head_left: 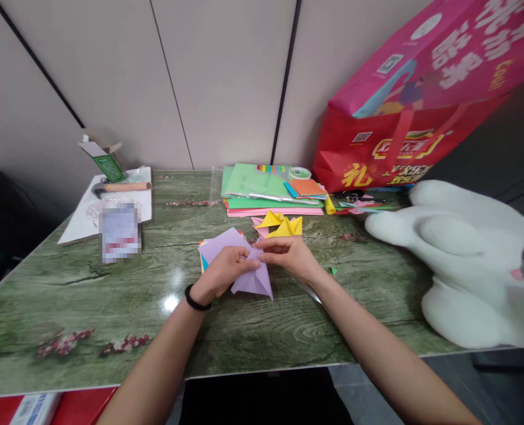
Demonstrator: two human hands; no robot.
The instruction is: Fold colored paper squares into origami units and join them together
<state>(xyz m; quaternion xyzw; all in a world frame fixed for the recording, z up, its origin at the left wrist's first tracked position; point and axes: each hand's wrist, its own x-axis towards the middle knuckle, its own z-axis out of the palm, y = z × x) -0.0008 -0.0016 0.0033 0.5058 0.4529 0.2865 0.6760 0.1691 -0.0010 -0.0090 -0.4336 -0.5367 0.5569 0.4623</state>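
Near the middle of the table (133, 295), the purple paper (254, 284) is between the two hands, with one part folded and its lower point directed to about 5 o'clock. The left hand (220, 273) comes from 8 o'clock; its fingers are closed on the paper, with the thumb lying over the folds. The right hand (295, 255) comes from 4 o'clock, and its fingers are almost closed, seeming to pinch the raised upper fold. For neat work, I think the left thumb should press firmly beside the crease while the right fingers bring the layers edge to edge, and only then run along the fold; a hard pull could wrinkle or tear this thin paper. Small coloured sheets (203, 264) lie at 10 o'clock, partly under purple; whether this part joins the held piece, I cannot tell. A green scrap (334, 271) is at 3 o'clock, and farther, also there, lies a white plush toy (461, 254). Yellow folded papers (291, 226) are just beyond, near 12 o'clock, before the green folder (253, 182). The hammer (127, 187) rests at 10 o'clock, and the red bag (354, 141) stands at 2 o'clock.
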